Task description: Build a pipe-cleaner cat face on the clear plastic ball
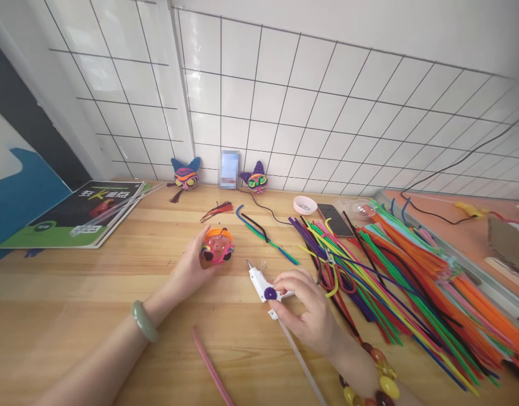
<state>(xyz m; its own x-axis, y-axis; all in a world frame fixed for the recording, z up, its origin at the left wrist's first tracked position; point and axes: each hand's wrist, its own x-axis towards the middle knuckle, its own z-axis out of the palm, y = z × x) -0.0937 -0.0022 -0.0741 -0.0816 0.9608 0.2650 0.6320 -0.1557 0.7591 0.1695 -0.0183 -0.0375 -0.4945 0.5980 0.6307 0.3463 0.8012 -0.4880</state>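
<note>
Near the table's middle, my left hand (197, 260) is closed on the left side of a small round craft piece (218, 246), pink and orange with dark spirals and a clear centre. To its right, my right hand (304, 304) pinches a small purple coil (270, 293) between thumb and fingers. Beneath that coil a white glue gun (258, 284) lies on the table, its metal nozzle toward the upper left and a clear glue stick out of its back. Part of the glue gun is hidden by my right hand.
Colourful pipe cleaners (395, 282) cover the right side, with scissors (328, 256) among them. Behind are a pink bowl (305, 205), a dark phone (334, 220), a red tassel (218, 210) and two finished masks (185, 174). A book (79, 214) lies left; a pink strip (211, 363) lies in front.
</note>
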